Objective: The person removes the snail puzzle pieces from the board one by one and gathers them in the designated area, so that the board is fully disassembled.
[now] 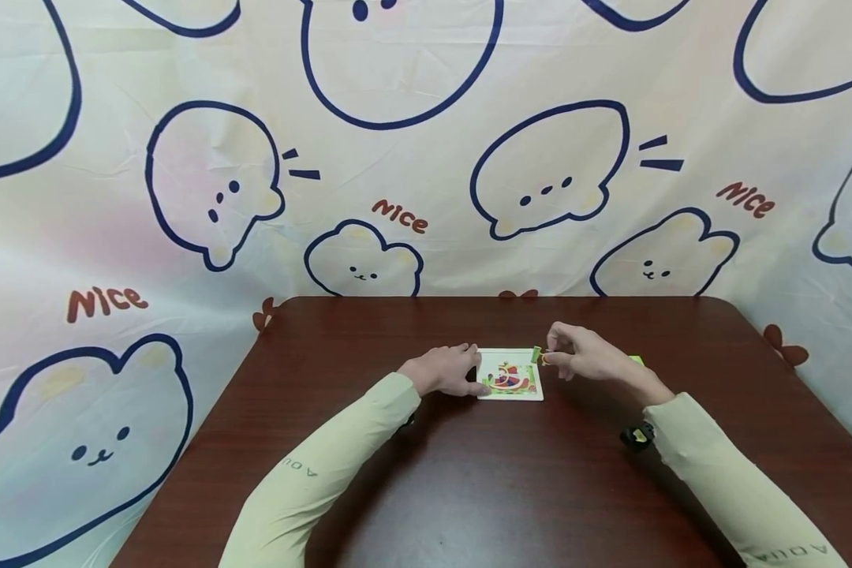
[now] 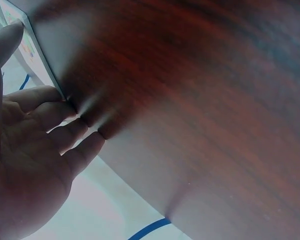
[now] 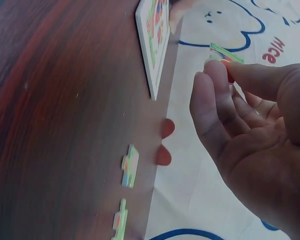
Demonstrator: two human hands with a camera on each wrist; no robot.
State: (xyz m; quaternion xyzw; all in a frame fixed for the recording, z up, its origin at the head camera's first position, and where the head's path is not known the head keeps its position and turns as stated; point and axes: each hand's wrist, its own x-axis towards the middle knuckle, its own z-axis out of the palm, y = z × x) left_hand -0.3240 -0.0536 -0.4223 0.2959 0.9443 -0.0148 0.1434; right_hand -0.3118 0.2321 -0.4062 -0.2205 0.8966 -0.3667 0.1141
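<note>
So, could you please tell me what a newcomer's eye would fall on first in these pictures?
Probably the pale backdrop with its big blue-outlined cartoon figures, filling the space behind the dark table. Next might come the white puzzle tray toward the table's far side, with the left hand at its left edge. Just beyond its right edge, the right hand pinches a small colourful piece.

Two hands: one left hand [image 1: 446, 371], one right hand [image 1: 588, 355]. One tabletop [image 1: 426, 481] carries one puzzle tray [image 1: 502, 355]; the pieces fitted inside are too small to count. One puzzle piece [image 3: 226, 54] is held, and two loose pieces [image 3: 130, 166] show in the right wrist view. Two sleeves [image 1: 334, 442]. Three "Nice" prints [image 1: 399, 217] in the head view.
</note>
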